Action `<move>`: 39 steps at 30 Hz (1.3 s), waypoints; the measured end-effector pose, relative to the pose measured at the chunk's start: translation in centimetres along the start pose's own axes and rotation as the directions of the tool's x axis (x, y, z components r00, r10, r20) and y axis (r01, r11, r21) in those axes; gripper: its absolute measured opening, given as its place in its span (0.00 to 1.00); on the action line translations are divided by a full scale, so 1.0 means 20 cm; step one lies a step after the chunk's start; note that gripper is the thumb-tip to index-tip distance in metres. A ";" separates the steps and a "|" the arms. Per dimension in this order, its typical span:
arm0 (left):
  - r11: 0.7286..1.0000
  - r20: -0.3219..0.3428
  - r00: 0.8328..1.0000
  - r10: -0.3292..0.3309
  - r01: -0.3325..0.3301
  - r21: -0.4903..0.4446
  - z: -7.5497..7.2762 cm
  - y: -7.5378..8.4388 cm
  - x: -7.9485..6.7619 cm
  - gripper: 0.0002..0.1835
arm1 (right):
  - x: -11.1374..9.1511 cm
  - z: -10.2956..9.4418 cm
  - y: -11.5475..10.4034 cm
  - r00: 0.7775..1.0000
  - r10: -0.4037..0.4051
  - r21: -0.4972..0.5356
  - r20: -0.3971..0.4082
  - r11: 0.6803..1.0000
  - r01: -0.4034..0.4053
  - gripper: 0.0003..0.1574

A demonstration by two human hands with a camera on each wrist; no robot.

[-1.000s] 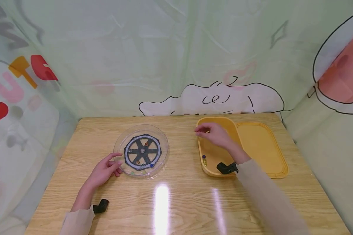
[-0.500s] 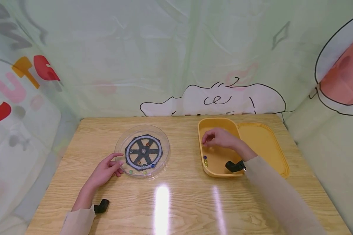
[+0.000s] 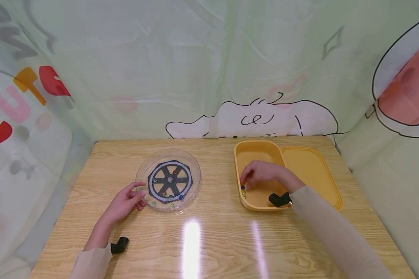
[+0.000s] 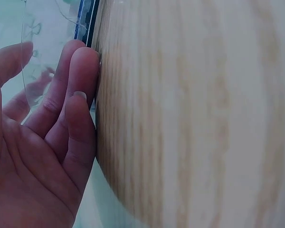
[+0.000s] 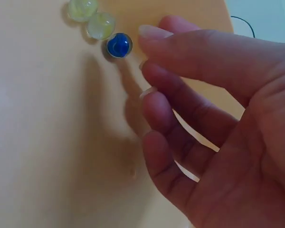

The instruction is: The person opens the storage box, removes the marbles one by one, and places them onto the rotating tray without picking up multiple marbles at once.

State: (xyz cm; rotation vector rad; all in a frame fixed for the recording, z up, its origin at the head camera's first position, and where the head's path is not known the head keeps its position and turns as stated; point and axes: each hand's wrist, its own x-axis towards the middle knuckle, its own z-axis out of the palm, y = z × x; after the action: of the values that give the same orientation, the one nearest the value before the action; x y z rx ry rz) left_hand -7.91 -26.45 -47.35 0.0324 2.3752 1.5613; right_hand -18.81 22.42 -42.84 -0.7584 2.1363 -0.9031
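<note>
My right hand (image 3: 260, 172) is inside the yellow container (image 3: 262, 205), its thumb and fingertips slightly apart beside a blue marble (image 5: 118, 45). Nothing shows between those fingers. Two yellowish marbles (image 5: 100, 25) lie in a row with the blue one, along the container's left wall. On the other side, my left hand (image 3: 125, 201) rests at the left rim of a round clear dish (image 3: 192, 162), its relaxed fingers touching the side. Within the dish is a black spoked wheel-like piece (image 3: 170, 179). Several coloured marbles, among them another blue marble (image 3: 181, 197), lie on and around it.
A flat yellow lid or tray (image 3: 309, 176) lies right of the container on the wooden table (image 3: 216, 236). A printed curtain (image 3: 202, 69) hangs behind the table and along its sides. Each wrist carries a small black camera (image 3: 120, 245).
My right hand has come in from over the container's left rim, moving down and toward me to the blue marble. The left hand has stayed by the dish.
</note>
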 end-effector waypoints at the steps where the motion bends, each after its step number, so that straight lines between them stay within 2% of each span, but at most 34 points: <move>1: 1.000 -0.001 1.000 -0.002 0.002 0.001 0.00 0.00 0.00 0.20 | 0.00 0.00 0.00 1.000 0.000 -0.002 0.007 1.000 0.000 0.10; 9: 1.000 -0.003 1.000 -0.001 0.001 0.016 0.00 0.00 0.00 0.21 | 0.01 0.03 0.00 0.997 0.066 -0.030 0.039 0.997 -0.065 0.13; 13: 1.000 -0.007 1.000 -0.001 0.002 0.019 0.00 0.00 0.00 0.21 | 0.02 0.04 0.01 0.995 0.091 -0.081 0.029 0.993 -0.088 0.13; 17: 1.000 -0.010 1.000 -0.005 0.006 0.017 0.01 0.00 0.00 0.21 | 0.03 0.04 0.03 0.997 0.078 -0.129 0.020 0.989 -0.074 0.11; 25: 1.000 -0.008 1.000 -0.009 0.009 0.013 0.01 0.00 0.00 0.20 | 0.05 0.05 0.07 0.999 0.037 -0.143 0.012 0.989 -0.035 0.08; 32: 1.000 -0.006 1.000 -0.001 0.001 0.006 0.01 0.00 0.00 0.21 | 0.03 0.03 0.08 1.000 -0.009 -0.086 0.016 0.996 0.011 0.08; 39: 1.000 0.006 1.000 0.007 -0.007 -0.002 0.01 -0.01 0.00 0.22 | 0.00 0.01 0.06 1.000 -0.013 -0.015 0.006 1.000 0.013 0.08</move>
State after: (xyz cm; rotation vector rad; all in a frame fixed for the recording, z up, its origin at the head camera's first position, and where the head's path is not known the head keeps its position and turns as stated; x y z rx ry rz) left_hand -7.80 -26.36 -47.53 0.0447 2.3715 1.5652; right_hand -18.88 23.06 -43.92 -0.7821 2.1376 -0.8922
